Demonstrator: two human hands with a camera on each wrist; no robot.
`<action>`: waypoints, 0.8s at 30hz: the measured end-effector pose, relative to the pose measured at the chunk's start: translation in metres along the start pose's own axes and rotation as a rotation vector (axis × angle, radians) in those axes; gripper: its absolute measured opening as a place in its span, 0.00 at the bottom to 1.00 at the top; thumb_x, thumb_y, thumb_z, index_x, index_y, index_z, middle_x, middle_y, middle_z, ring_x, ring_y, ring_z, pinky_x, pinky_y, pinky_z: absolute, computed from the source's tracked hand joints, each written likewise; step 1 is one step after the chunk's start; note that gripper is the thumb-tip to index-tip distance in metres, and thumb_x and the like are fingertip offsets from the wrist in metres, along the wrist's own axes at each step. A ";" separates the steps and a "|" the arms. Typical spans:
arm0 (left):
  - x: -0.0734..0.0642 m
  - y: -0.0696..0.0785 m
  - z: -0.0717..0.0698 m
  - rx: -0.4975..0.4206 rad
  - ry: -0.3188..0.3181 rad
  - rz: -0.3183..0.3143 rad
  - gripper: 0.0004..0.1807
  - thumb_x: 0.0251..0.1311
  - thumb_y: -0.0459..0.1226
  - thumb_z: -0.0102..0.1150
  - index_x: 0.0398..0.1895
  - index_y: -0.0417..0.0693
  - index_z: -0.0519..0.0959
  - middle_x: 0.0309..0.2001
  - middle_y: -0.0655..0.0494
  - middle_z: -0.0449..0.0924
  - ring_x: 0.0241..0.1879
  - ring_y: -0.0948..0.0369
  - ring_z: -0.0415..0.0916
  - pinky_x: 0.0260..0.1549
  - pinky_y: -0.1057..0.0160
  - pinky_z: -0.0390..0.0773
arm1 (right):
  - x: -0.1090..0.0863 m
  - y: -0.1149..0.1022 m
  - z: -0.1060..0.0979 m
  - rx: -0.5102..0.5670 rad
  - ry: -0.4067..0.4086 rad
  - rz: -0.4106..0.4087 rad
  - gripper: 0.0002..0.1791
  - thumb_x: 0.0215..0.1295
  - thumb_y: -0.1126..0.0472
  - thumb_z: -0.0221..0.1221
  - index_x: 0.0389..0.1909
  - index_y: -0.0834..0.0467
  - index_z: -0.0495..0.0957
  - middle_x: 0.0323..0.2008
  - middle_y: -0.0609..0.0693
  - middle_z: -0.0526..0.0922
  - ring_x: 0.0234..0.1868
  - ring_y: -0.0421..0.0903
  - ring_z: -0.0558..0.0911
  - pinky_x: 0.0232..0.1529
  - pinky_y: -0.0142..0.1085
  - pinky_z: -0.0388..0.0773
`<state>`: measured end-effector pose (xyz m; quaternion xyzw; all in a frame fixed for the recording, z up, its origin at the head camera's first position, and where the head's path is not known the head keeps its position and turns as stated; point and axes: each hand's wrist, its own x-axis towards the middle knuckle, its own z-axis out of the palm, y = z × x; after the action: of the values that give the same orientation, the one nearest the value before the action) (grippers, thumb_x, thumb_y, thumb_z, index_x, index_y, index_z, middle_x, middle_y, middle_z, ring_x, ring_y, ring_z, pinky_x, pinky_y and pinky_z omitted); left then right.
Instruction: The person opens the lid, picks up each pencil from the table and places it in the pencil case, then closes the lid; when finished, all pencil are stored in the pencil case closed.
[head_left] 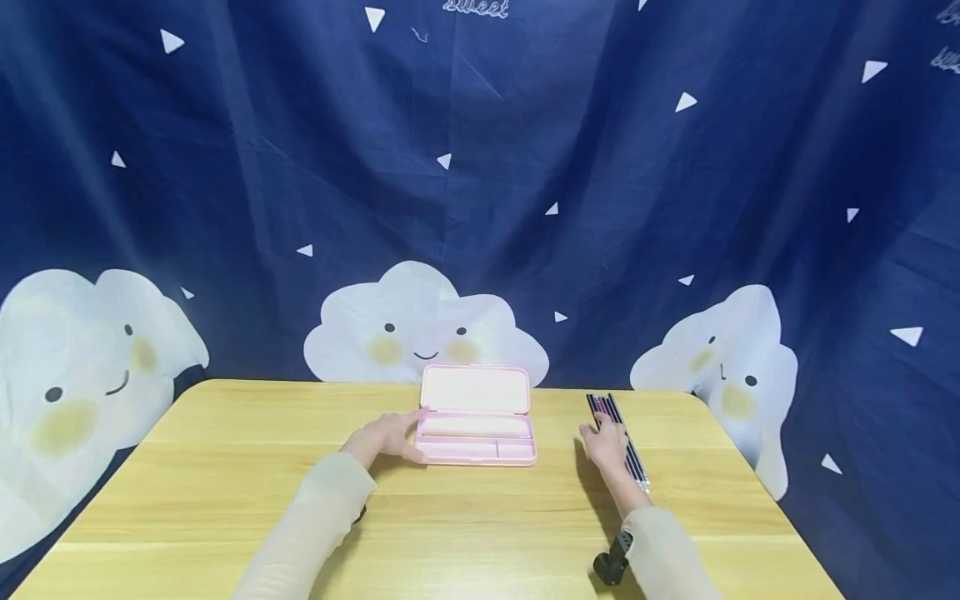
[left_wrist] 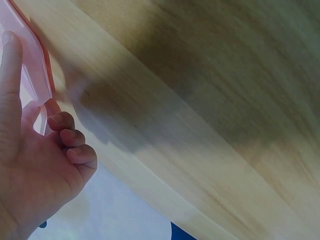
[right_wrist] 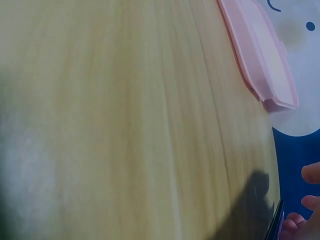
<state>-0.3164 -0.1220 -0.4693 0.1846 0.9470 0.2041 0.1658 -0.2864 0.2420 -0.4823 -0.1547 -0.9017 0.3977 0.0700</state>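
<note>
A pink pencil case (head_left: pixel 459 451) lies on the table with its lid (head_left: pixel 476 389) raised at the back and its compartments bare. My left hand (head_left: pixel 384 435) holds the case's left end, thumb and index finger spread along it; in the left wrist view, the other fingers of the left hand (left_wrist: pixel 45 155) curl beside the corner. Over to the right, my right hand (head_left: pixel 606 446) reaches across a row of dark pencils (head_left: pixel 636 468), its fingertips at them and the thumb apart. The right wrist view catches only a sliver of the pencils (right_wrist: pixel 275 222) beside the fingers.
The wooden table (head_left: pixel 480 533) ends at a back edge against a dark blue curtain (head_left: pixel 480 208) printed with clouds and triangles. A black camera mount (head_left: pixel 613 560) sits at the right wrist.
</note>
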 end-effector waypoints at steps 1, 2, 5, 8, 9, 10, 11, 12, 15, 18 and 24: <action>0.000 0.000 0.001 0.001 0.001 0.001 0.53 0.39 0.51 0.71 0.70 0.51 0.54 0.62 0.33 0.61 0.61 0.39 0.58 0.59 0.40 0.58 | 0.000 0.001 0.000 -0.013 -0.002 -0.005 0.28 0.61 0.60 0.51 0.61 0.67 0.60 0.57 0.76 0.57 0.59 0.72 0.54 0.58 0.63 0.54; 0.001 -0.001 0.001 0.000 0.001 0.004 0.53 0.39 0.51 0.71 0.70 0.50 0.54 0.62 0.33 0.61 0.61 0.38 0.58 0.59 0.39 0.58 | -0.001 0.002 -0.001 -0.022 -0.001 -0.009 0.28 0.61 0.60 0.52 0.61 0.68 0.61 0.57 0.76 0.57 0.59 0.72 0.54 0.58 0.63 0.54; 0.002 -0.001 0.001 0.001 -0.001 0.004 0.53 0.39 0.52 0.71 0.70 0.50 0.54 0.63 0.34 0.60 0.61 0.39 0.58 0.59 0.40 0.58 | -0.001 0.004 -0.004 -0.050 -0.017 -0.026 0.28 0.61 0.59 0.53 0.60 0.68 0.61 0.56 0.76 0.59 0.59 0.73 0.56 0.57 0.63 0.55; 0.002 -0.001 0.001 0.000 -0.006 0.000 0.53 0.40 0.52 0.70 0.70 0.51 0.53 0.63 0.34 0.60 0.62 0.39 0.57 0.60 0.40 0.57 | -0.001 0.008 -0.009 -0.086 -0.016 -0.065 0.29 0.59 0.59 0.55 0.59 0.68 0.63 0.55 0.75 0.62 0.57 0.72 0.60 0.55 0.62 0.58; 0.001 0.000 0.000 -0.001 -0.006 0.000 0.53 0.40 0.52 0.70 0.70 0.51 0.53 0.63 0.34 0.60 0.62 0.39 0.57 0.60 0.40 0.57 | 0.000 0.010 -0.010 -0.098 -0.015 -0.082 0.29 0.59 0.59 0.56 0.59 0.68 0.64 0.55 0.75 0.64 0.56 0.72 0.61 0.55 0.62 0.59; 0.001 0.000 0.000 -0.001 -0.008 0.000 0.53 0.40 0.52 0.70 0.70 0.50 0.53 0.63 0.33 0.60 0.62 0.39 0.57 0.60 0.40 0.57 | 0.000 0.012 -0.011 -0.111 -0.010 -0.102 0.29 0.58 0.59 0.57 0.58 0.69 0.65 0.54 0.75 0.65 0.55 0.72 0.63 0.54 0.62 0.60; 0.001 0.001 0.000 -0.002 -0.008 0.000 0.53 0.40 0.52 0.70 0.70 0.50 0.53 0.63 0.33 0.60 0.62 0.38 0.57 0.60 0.40 0.57 | 0.001 0.014 -0.013 -0.123 -0.007 -0.123 0.29 0.57 0.59 0.58 0.57 0.69 0.66 0.52 0.75 0.67 0.53 0.72 0.65 0.52 0.61 0.62; 0.000 0.001 0.000 -0.004 -0.008 -0.003 0.53 0.40 0.52 0.70 0.70 0.50 0.53 0.63 0.34 0.60 0.62 0.39 0.57 0.60 0.41 0.57 | 0.001 0.016 -0.014 -0.137 -0.004 -0.140 0.29 0.56 0.59 0.59 0.56 0.69 0.67 0.51 0.75 0.68 0.52 0.72 0.67 0.51 0.61 0.64; -0.001 0.002 -0.001 -0.004 -0.009 -0.006 0.53 0.40 0.51 0.70 0.70 0.50 0.53 0.63 0.34 0.60 0.62 0.39 0.57 0.60 0.41 0.57 | 0.002 0.022 -0.017 -0.162 -0.020 -0.167 0.28 0.56 0.59 0.60 0.56 0.69 0.68 0.49 0.75 0.69 0.49 0.71 0.69 0.46 0.59 0.68; -0.002 0.003 -0.002 -0.005 -0.009 -0.012 0.53 0.40 0.51 0.71 0.70 0.50 0.54 0.63 0.34 0.60 0.62 0.39 0.57 0.60 0.41 0.58 | 0.003 0.027 -0.020 -0.215 -0.030 -0.178 0.28 0.55 0.57 0.61 0.55 0.66 0.69 0.47 0.72 0.70 0.47 0.68 0.71 0.41 0.56 0.71; -0.002 0.002 -0.001 -0.008 -0.007 -0.012 0.53 0.39 0.51 0.71 0.69 0.50 0.54 0.63 0.34 0.60 0.62 0.40 0.58 0.61 0.42 0.58 | 0.005 0.033 -0.023 -0.311 -0.038 -0.197 0.27 0.54 0.55 0.61 0.53 0.63 0.72 0.47 0.70 0.71 0.47 0.68 0.69 0.40 0.59 0.67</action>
<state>-0.3148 -0.1210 -0.4671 0.1790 0.9466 0.2065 0.1710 -0.2779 0.2804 -0.4911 -0.0671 -0.9643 0.2474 0.0668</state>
